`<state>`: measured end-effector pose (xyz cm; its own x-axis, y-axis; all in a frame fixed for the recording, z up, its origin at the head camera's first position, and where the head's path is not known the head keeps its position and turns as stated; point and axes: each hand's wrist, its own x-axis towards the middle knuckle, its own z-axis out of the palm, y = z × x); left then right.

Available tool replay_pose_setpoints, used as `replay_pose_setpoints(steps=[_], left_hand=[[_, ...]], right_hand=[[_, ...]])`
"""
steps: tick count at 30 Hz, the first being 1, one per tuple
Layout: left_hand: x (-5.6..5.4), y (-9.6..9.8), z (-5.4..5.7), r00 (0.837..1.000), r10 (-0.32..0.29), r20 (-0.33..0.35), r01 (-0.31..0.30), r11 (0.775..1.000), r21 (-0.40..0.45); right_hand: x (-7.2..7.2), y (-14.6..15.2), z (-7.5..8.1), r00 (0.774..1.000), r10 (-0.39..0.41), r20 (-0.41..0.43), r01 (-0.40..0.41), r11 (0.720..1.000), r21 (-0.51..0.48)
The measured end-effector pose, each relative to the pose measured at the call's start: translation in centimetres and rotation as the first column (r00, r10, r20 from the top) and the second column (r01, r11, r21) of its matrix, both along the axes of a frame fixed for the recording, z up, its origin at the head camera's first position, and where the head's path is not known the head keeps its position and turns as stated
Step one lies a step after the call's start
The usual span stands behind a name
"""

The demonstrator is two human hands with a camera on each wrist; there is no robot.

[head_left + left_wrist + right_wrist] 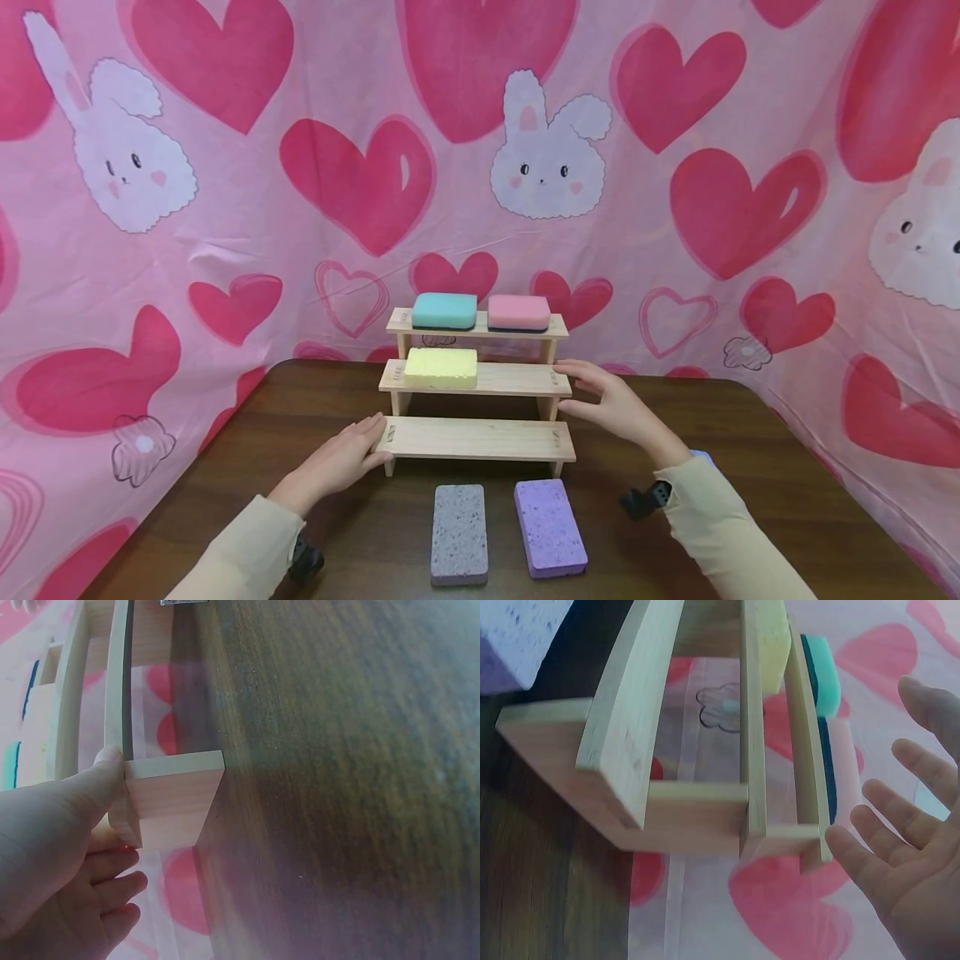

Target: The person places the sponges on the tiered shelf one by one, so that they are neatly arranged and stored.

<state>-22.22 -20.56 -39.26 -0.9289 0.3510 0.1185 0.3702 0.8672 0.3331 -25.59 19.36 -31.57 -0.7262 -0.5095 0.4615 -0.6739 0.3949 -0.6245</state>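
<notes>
A three-tier wooden stand [480, 437] stands on the table. My left hand [337, 462] is at the left end of its lowest step. In the left wrist view, the thumb [101, 769] presses the step's front edge, and the index finger goes behind the board, pinching it. Beside the right end of the middle step is my right hand [618, 412], fingers spread and holding nothing. The top step carries a teal sponge [444, 310] and a pink sponge [519, 312]. On the middle step's left part lies a yellow sponge [441, 368].
In front of the stand, a grey speckled sponge [459, 533] and a purple sponge [550, 527] lie flat on the brown wooden table [360, 550]. A pink cloth [465, 192] with hearts and rabbits hangs behind and at the sides.
</notes>
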Motion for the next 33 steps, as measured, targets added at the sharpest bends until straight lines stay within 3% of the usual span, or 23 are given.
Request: replay_pose_setpoints(steps=[4,12,28,33], left_hand=[[0.0,0.0,0.0,1.0,-0.006,-0.01,0.005,1.0,-0.006],[-0.1,0.1,0.1,1.0,-0.01,-0.014,0.009,1.0,-0.001],[0.0,0.1,0.1,1.0,-0.005,0.002,0.005,1.0,0.0],[0.0,0.1,0.1,1.0,-0.003,0.006,0.003,1.0,0.004]], right_hand=[[-1.0,1.7,-1.3,1.0,-0.013,-0.015,0.013,1.0,0.004],[-0.5,4.0,-1.7,0.996,-0.072,0.048,0.07,0.996,0.049],[0.2,8.3,-3.2,0.988,-0.157,0.013,0.154,0.98,0.129],[0.5,9.8,-3.6,0.984,-0.168,0.049,0.159,0.974,0.159]])
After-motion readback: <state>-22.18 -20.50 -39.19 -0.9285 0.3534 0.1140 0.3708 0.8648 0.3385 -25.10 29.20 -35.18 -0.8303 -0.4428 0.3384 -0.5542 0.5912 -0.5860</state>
